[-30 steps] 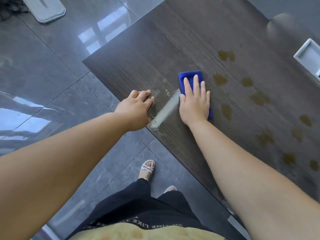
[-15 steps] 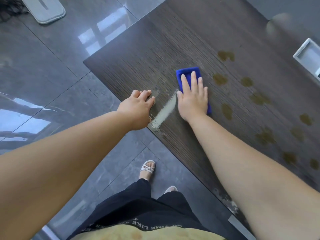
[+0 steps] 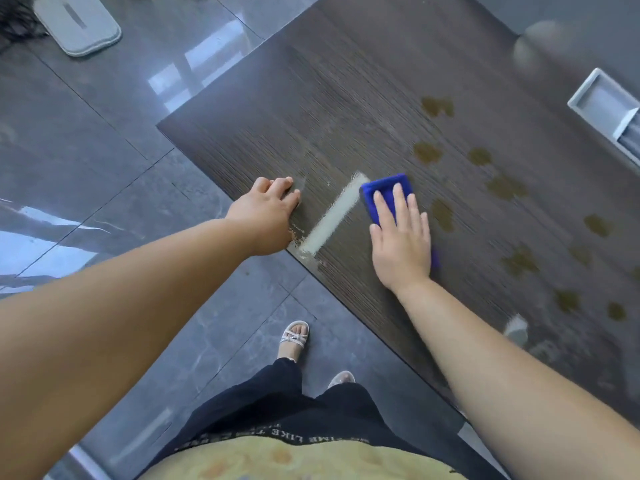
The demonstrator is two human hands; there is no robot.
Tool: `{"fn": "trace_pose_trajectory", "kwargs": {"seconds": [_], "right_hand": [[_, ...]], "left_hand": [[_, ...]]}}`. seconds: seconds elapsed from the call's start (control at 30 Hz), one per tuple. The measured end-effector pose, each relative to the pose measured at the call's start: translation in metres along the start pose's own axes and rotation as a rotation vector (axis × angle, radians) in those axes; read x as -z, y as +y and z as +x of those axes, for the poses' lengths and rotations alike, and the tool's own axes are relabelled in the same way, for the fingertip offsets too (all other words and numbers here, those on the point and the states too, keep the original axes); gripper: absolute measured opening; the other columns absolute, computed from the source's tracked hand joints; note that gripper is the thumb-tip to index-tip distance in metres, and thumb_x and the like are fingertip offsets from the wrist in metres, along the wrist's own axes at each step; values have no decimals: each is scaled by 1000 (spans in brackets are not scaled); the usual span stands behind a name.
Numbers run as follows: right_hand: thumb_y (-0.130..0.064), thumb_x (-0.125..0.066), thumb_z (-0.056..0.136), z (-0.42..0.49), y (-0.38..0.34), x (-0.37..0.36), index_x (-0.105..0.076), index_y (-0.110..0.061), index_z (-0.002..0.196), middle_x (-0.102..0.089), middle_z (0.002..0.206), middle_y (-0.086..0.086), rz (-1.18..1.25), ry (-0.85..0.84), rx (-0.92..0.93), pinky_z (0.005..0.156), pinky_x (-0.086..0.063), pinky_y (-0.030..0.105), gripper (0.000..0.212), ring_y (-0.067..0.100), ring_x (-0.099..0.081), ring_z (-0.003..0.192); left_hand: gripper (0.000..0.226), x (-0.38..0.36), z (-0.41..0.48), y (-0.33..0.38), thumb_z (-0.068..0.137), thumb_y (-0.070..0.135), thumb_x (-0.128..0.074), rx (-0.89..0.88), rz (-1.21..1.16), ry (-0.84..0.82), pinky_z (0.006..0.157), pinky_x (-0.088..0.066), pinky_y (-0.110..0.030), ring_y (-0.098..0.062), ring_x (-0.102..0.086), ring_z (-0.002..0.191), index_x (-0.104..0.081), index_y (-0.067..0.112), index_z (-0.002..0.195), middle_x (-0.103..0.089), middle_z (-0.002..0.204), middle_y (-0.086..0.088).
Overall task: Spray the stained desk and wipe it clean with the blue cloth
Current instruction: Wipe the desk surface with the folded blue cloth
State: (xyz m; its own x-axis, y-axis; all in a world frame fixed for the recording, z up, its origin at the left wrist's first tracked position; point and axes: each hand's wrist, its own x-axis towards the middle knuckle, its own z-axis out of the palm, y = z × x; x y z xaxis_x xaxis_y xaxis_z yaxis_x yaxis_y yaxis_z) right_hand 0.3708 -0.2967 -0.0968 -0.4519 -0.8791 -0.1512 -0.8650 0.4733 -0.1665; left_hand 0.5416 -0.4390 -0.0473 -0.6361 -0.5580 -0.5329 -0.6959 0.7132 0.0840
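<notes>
The dark wood-grain desk carries several brown stains across its right half. My right hand lies flat with straight fingers on the folded blue cloth, pressing it to the desk. Just left of the cloth runs a pale foamy streak down to the near edge. My left hand rests on the desk's near edge with its fingers curled under, holding nothing. No spray bottle is in view.
A white recessed cable tray sits in the desk at the far right. A grey pad lies on the glossy tiled floor at top left. My sandalled feet stand beside the desk's near edge.
My right hand has slid the blue cloth to the right and slightly nearer, away from the foamy streak, which now shows longer. My left hand has stayed on the desk edge.
</notes>
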Motion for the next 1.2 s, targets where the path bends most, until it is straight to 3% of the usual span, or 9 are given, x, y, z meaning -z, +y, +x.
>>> {"fn": "trace_pose_trajectory", "kwargs": {"seconds": [0.07,0.23,0.33,0.5,0.6,0.67,0.73,1.0,1.2], "right_hand": [[-32,-33,100,6,-27,-6,-14,-23,150,-7,158,10,-17,3,-50,115,-7,46,54,31,-7,145],[-32,-32,96,-64,2,-17,-31,-26,144,-27,154,8,-35,-60,444,114,-17,46,49,31,-25,140],[-34,-29,96,-82,47,-11,-30,-26,145,-24,154,5,-11,-64,250,114,-16,46,50,29,-21,141],[-31,-30,101,-36,31,0,-13,-25,150,-5,159,7,-5,-14,-189,116,-6,45,53,29,-5,145],[-30,-32,99,-54,20,-5,-22,-22,149,-16,157,12,-12,-6,-26,114,-17,49,52,34,-16,143],[-31,-31,96,-87,33,-10,-29,-21,145,-27,153,12,-47,-29,192,113,-23,49,51,34,-24,140],[-31,-31,96,-108,56,-8,-31,-23,144,-29,153,10,-60,-61,250,112,-21,46,49,32,-24,139],[-33,-28,101,5,44,12,-10,-28,150,0,159,5,58,2,-307,116,-6,45,53,27,0,145],[-32,-31,97,-75,41,-6,-34,-23,144,-29,153,9,-8,-2,225,112,-22,49,48,34,-27,139]], "left_hand": [[72,1,0,2,92,38,-52,20,8,-12,105,-35,-40,-29,-14,137,-13,17,149,-7,156,-3],[60,2,2,20,88,27,-58,127,-128,57,97,-41,-43,-31,-23,132,-33,11,139,-21,148,-7],[61,-3,-2,39,88,33,-58,164,-219,179,99,-38,-42,-29,-17,136,-30,13,139,-18,149,-6],[97,-5,3,73,78,61,-60,-74,-33,174,116,-15,-37,-31,-4,143,-10,19,149,-8,155,-8],[120,-4,12,79,62,71,-68,-68,-1,93,116,-17,-40,-31,-8,143,-6,18,150,-9,156,-8],[124,-5,15,78,58,73,-69,-78,61,49,116,-20,-40,-30,-11,142,-8,16,149,-10,155,-8],[124,-4,16,77,57,73,-69,-85,104,23,115,-21,-40,-30,-11,142,-9,16,149,-10,155,-7],[122,9,15,90,56,66,-75,-37,122,-40,100,-38,-42,-30,-20,134,-13,14,148,-17,150,-5],[125,3,15,86,57,68,-74,-48,108,-35,106,-34,-42,-31,-13,139,-8,16,149,-11,154,-6]]}}
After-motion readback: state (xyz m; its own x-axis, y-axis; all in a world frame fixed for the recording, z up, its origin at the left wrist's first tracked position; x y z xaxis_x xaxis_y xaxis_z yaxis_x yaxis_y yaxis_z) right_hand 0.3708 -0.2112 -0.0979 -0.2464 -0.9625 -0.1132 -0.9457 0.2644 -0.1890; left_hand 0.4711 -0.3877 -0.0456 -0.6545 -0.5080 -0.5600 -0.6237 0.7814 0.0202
